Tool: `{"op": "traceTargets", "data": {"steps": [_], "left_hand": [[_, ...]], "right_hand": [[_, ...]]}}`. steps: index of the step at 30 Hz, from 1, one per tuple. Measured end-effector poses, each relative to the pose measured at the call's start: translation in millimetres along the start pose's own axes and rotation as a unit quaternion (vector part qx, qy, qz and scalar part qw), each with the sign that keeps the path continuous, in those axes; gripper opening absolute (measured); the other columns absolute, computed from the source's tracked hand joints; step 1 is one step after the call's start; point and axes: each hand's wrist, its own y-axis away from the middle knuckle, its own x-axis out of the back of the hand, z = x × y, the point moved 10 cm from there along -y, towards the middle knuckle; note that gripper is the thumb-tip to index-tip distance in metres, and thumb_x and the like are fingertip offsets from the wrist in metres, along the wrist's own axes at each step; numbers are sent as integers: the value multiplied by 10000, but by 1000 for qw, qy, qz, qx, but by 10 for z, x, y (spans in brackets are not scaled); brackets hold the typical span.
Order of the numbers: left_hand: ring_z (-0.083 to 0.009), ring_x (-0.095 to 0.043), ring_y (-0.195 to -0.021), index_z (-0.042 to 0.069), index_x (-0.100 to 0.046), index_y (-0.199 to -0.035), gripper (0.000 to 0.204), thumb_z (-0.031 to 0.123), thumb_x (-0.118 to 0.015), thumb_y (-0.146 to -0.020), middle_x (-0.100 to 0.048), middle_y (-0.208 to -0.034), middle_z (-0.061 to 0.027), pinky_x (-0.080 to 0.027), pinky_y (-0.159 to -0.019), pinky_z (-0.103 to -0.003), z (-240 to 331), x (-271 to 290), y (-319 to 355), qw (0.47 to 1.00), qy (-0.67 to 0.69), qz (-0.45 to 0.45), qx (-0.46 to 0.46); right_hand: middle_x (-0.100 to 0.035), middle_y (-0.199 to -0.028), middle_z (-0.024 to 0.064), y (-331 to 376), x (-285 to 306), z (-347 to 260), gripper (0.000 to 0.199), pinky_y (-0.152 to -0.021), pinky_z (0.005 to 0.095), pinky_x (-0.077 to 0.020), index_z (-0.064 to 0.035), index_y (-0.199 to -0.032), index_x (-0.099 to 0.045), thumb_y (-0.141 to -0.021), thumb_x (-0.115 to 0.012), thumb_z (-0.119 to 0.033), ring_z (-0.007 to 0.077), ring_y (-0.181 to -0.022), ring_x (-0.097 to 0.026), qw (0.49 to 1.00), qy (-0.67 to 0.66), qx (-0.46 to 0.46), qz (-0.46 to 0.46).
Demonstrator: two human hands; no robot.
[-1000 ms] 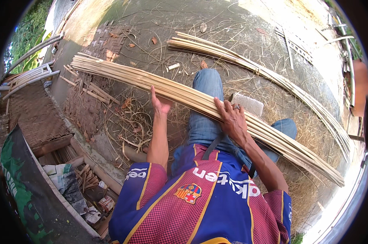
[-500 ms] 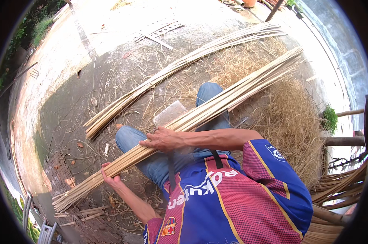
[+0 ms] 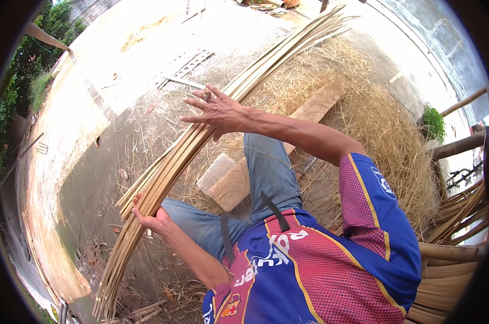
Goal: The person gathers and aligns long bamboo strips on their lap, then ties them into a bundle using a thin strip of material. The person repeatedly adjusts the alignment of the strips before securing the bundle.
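Note:
A long bundle of thin, pale split-bamboo strips [image 3: 158, 189] slants from lower left to upper right in front of my legs. Its lower end droops. My left hand [image 3: 151, 215] is wrapped around the bundle in its lower part, thumb and fingertips showing at its far side. Across the bundle's middle lies my right hand [image 3: 218, 112], its fingers stretched out and spread over the strips. Just beyond, the ends of another strip bundle [image 3: 127, 198] stick out; most of it is hidden behind the held one.
A wooden plank [image 3: 321, 105] runs under my leg, beside a pale rough block [image 3: 218, 168]. A blade-like tool [image 3: 308, 165] lies near my right leg. Straw-like shavings [image 3: 390, 140] are heaped at right. A slotted strip [image 3: 193, 67] lies on the far concrete. Darker strips [image 3: 455, 216] rest at far right.
The held bundle has moved forward and turned steeper, over the bundle on the floor, uncovering the plank. My right hand has moved away from me and its fingers have spread.

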Motion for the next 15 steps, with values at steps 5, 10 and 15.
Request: {"op": "traceTargets", "data": {"steps": [5,10,15], "left_hand": [[-283,-606,-1198,-4,-525,-1238,288,160,-559,-1003,-628,-1202,-147,-490,-1082,-504,-479,-358,100,997,-16,36,-66],[-295,-656,-1138,18,-543,-1244,306,206,-593,-1008,-651,-1206,-141,-516,-1070,-512,-775,-128,184,996,-65,19,-53],[-275,-629,-1199,-6,-513,-1281,337,242,-528,-1053,-632,-1258,-158,-511,-1092,-489,-661,258,431,991,-74,102,-37]], "right_hand": [[-565,-1318,96,550,-190,117,822,-950,432,-512,-105,-1370,-541,-764,-832,-577,247,-1114,-591,822,-493,-240,156],[-688,-1060,59,478,-1701,-518,603,-847,368,-555,-61,-1200,-575,-875,-774,-529,169,-937,-657,244,-863,-357,262],[-668,-1134,138,-93,-1861,-799,369,-900,401,-628,-29,-1226,-530,-945,-707,-191,252,-1006,-695,34,-895,-342,286]]}}
